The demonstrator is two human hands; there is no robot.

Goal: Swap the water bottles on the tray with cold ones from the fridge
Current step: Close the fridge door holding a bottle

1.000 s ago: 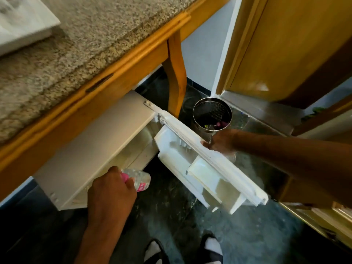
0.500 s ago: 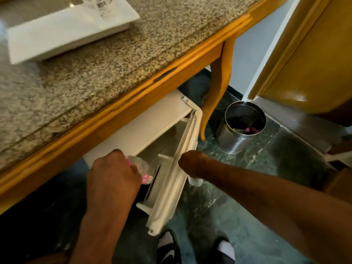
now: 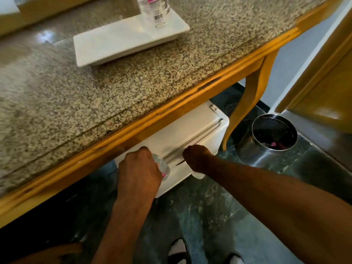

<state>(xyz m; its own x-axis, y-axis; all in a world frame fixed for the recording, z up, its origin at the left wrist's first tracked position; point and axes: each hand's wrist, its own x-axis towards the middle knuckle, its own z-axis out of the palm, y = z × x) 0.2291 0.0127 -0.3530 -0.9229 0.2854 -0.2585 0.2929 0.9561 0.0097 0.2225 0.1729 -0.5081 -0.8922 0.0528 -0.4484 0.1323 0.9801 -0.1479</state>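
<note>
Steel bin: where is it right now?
In the head view the steel bin stands on the dark floor at right, just right of the counter's curved wooden leg and the white fridge, below the wooden door.

Speckled granite counter (image 3: 118,88), white tray (image 3: 122,44) on it, bottles (image 3: 154,10) on tray

No readable text anywhere. The bottle (image 3: 155,10) standing on the white tray (image 3: 122,40) is showing a barcode and a pink label band, print too blurred to read. The bottle in the left hand (image 3: 163,169) is showing only a pink label patch, nothing legible.
</note>
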